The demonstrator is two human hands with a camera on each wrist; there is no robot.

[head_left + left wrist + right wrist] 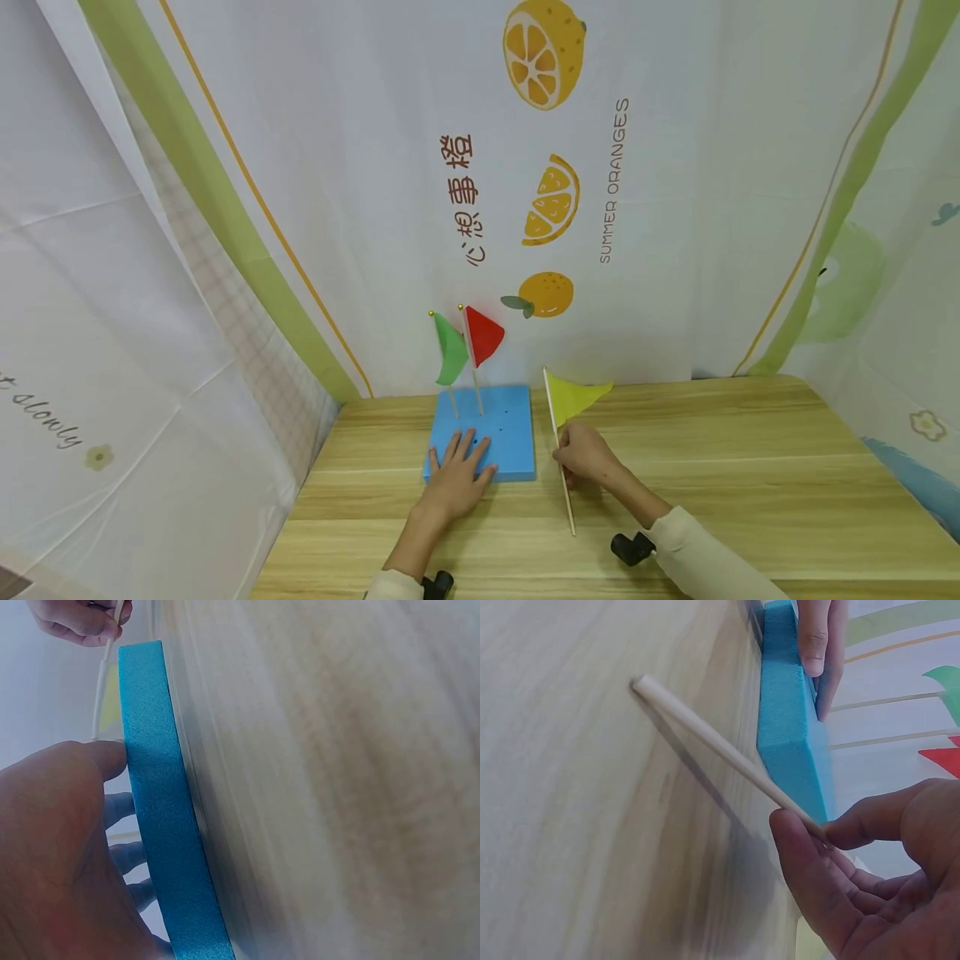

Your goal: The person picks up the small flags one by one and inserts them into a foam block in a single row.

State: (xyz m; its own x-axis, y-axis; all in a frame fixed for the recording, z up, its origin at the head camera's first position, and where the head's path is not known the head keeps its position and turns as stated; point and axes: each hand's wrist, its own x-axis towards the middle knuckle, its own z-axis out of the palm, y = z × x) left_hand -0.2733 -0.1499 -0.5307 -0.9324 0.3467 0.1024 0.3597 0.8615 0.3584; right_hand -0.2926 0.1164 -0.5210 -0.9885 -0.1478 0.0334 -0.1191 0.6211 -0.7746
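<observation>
A blue foam block [517, 454] with several small holes in its top lies on the table. A green flag [450, 350] and a red flag [483, 335] stand upright in its back left part on thin wooden sticks. My left hand [453, 483] rests with spread fingers on the block's front left part; the left wrist view shows its thumb by the block's edge. Right of the block, my right hand [587, 454] pinches the stick of a yellow flag [573, 398] between thumb and fingers. In the right wrist view the stick's bare lower end [705, 731] points toward the tabletop.
The wooden table [712, 467] runs out to both sides of the block. Behind it hangs a white curtain [375, 208] printed with oranges and lettering. Black wrist mounts [632, 548] show beside the sleeves.
</observation>
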